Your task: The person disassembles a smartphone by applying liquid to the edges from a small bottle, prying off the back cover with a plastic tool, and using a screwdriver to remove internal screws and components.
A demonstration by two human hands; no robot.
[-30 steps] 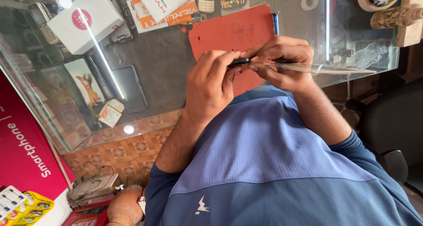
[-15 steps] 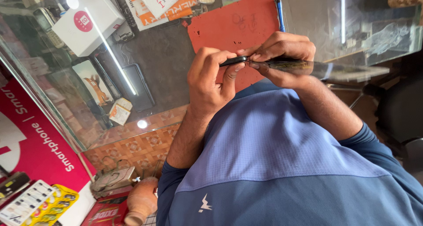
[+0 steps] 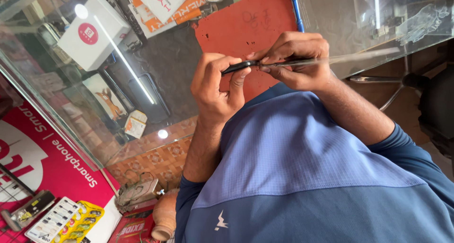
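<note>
Now, in the head view, both hands meet over the edge of a glass table [image 3: 156, 87], and they sit a little lower and further left in the picture than half a second ago, as the camera has drifted. The left hand [image 3: 215, 84] is curled, thumb and fingers pinching one end of a thin dark phone [image 3: 243, 65] seen edge-on. The right hand [image 3: 298, 58] closes over the other end, fingers bent on top and thumb beneath, much as in the earlier frames. The phone stays level between them, held in the air just above the table edge and in front of the person's blue shirt [image 3: 307, 176].

Under the hands lies a red mat [image 3: 246, 20] on the glass, with a blue pen [image 3: 297, 8] along its far side. More of the pink poster [image 3: 42, 148] shows at the left than before, and a yellow card of small parts [image 3: 78, 221] has come into the lower corner.

Across the table top a white box with a red round mark [image 3: 92, 32] sits near orange and white leaflets [image 3: 172, 4]. Through the glass a shelf holds small picture cards [image 3: 106, 96] and a dark tablet [image 3: 153, 98]. Reflected strip lights streak the glass. Beyond the table, patterned brown tiles [image 3: 156, 158] cover the floor, and a chair base [image 3: 402, 82] stands at the right
</note>
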